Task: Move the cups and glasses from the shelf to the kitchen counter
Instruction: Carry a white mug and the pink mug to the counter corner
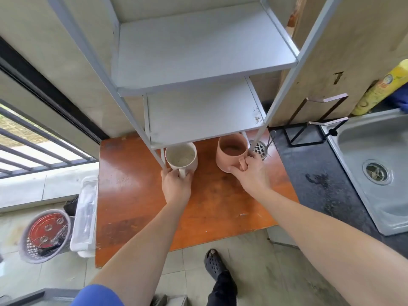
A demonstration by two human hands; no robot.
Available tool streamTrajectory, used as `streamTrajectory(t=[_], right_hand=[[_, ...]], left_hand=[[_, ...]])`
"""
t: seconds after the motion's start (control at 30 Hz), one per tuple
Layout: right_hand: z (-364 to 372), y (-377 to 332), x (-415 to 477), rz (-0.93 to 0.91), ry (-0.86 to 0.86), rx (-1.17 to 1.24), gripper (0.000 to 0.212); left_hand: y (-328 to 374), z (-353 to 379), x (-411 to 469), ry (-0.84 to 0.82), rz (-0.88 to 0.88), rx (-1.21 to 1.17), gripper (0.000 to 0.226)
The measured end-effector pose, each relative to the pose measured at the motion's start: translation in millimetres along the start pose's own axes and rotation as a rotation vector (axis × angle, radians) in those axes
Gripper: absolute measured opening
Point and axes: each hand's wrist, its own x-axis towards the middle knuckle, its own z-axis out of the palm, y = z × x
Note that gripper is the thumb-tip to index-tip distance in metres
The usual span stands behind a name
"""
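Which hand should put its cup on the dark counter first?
Probably the right hand: it grips the pink mug nearest the dark counter. The left hand holds the cream mug farther away.

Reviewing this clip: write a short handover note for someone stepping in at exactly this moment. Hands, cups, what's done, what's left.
Left hand: fingers closed on the handle of the cream mug.
Right hand: gripping the handle side of the pink mug, which is tilted.
Both mugs are at the front of the grey shelf unit, over the orange table. The two shelves in view are bare.
Done: both mugs gripped.
Left: carry them to the dark counter beside the sink, set them down, then check for more cups or glasses.
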Motion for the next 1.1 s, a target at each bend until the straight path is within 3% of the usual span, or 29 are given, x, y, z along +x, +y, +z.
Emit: streamTrajectory(t=[0.13,0.3,0.53,0.83,1.1], right_hand=[[-11.2,11.5,-21.4,-0.081,-0.029,-0.059,0.029],[-38.0,23.6,-58.1,-0.146,-0.047,-0.053,0.060],[-115.9,47.5,-119.2,-0.237,0.042,-0.118,0.049],[-255.6,93.0,-192.5,-0.272,0.317,-0.112,0.050],[-382.2,175.4,-238.9,-0.133,0.539,-0.128,0.040]], left_hand=[[-0.2,-6.3,-25.4,0.042,0.000,0.023,0.029],[9.4,-13.2,-70.4,0.069,0.024,0.013,0.030],[39.6,-21.4,-153.7,0.094,0.241,0.071,0.032],[135.9,6.6,-262.5,0.056,0.541,0.014,0.032],[245.2,90.2,-333.5,-0.126,0.796,-0.055,0.033]])
